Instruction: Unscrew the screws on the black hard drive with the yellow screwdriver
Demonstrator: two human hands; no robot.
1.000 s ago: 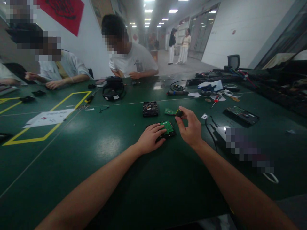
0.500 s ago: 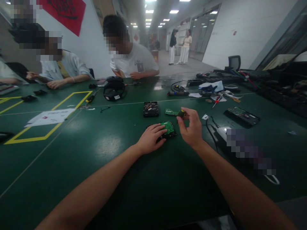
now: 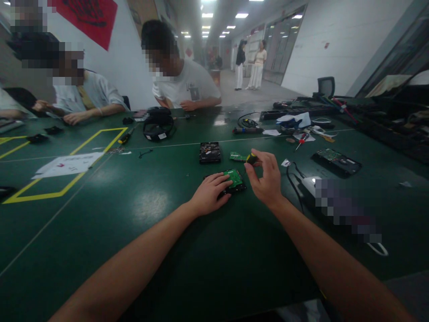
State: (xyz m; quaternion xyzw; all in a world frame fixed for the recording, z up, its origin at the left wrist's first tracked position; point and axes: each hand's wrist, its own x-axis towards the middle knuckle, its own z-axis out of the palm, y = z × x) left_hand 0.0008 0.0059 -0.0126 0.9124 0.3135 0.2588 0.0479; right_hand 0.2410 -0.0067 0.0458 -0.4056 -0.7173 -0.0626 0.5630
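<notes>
Right grip is pinched around the handle of a yellow-and-black screwdriver, folks, and our left grip is spread flat over a hard drive, green board up. That drive sits mid-bench, well apart from both the near and far edges. We'd guess this is the screw-turning step at its right end, though the tip's too small to make out. Next move calls for a firm left palm and the driver held straight, in our opinion. Room-wise, there's plenty toward the near edge and the left side, just mind the tiny screw. It's tighter toward the far edge: a second drive and a loose circuit board sit close. On the right, a black cable could snag our elbow.
</notes>
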